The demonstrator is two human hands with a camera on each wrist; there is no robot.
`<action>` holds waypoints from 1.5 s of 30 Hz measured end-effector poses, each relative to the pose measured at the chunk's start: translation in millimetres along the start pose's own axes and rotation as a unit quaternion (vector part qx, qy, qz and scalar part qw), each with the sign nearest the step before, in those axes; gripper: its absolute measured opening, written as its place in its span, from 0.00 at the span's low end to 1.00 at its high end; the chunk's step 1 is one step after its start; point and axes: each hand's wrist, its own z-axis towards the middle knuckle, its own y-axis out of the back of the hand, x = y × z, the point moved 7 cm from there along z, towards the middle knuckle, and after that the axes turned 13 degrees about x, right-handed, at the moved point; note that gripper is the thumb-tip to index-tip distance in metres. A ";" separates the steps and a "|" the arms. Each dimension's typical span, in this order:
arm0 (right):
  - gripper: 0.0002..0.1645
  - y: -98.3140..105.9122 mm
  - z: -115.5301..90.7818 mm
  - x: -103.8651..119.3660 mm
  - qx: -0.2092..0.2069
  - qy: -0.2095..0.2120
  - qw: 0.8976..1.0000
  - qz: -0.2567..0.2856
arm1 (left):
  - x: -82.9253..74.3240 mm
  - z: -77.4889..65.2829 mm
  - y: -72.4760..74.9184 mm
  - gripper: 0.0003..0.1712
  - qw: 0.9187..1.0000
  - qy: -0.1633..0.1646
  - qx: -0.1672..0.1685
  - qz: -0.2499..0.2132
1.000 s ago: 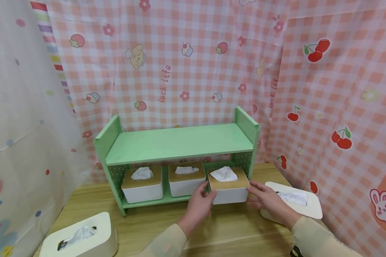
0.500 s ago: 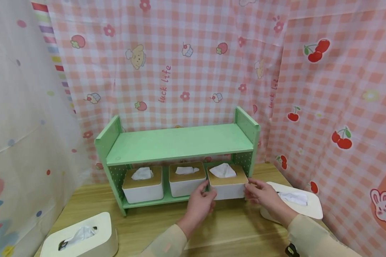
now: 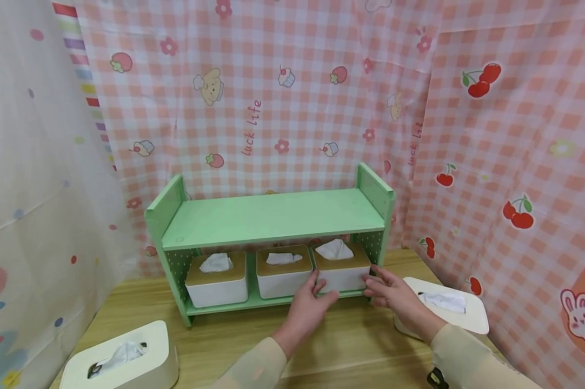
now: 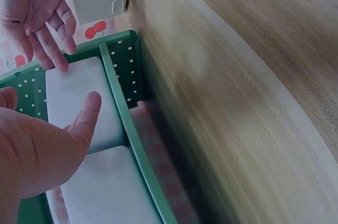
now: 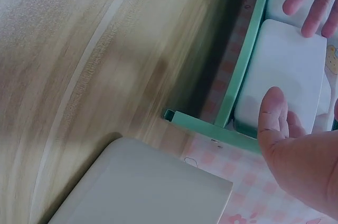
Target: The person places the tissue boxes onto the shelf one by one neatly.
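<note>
A tissue box point(image 3: 346, 280) with a white body, wood-coloured lid and white tissue sticking out sits at the right end of the lower shelf of a small green rack point(image 3: 273, 216). My left hand point(image 3: 306, 309) is at its front left corner, thumb spread away from the fingers. At its front right corner is my right hand point(image 3: 394, 296), fingers extended, fingertips right at the box's side. The left wrist view shows the box's white front point(image 4: 79, 97) between the two hands. Two like boxes stand to its left, a middle one point(image 3: 284, 283) and a left one point(image 3: 217, 293).
A cream tissue box point(image 3: 127, 373) stands on the wooden table point(image 3: 214, 351) at front left. Another cream tissue box point(image 3: 472, 313) is by my right forearm, right of the rack. Patterned curtains point(image 3: 273, 108) hang behind and at both sides.
The right-hand tissue box has moved back and slightly left, in on the lower shelf. My right hand went along with it; my left thumb has come away from the box's front.
</note>
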 end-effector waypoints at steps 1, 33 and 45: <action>0.45 -0.6 0.9 -0.4 0.004 0.002 1.000 0.001 | -0.1 0.1 0.4 0.54 1.000 -0.001 -0.001 0.003; 0.45 -9.8 3.2 -4.7 0.016 -0.015 1.000 -0.012 | 11.1 -20.8 21.4 0.51 0.993 0.014 0.040 0.114; 0.45 -15.2 -4.4 -17.2 0.031 -0.014 0.999 -0.009 | 36.0 -61.1 77.1 0.50 0.984 0.024 0.028 0.174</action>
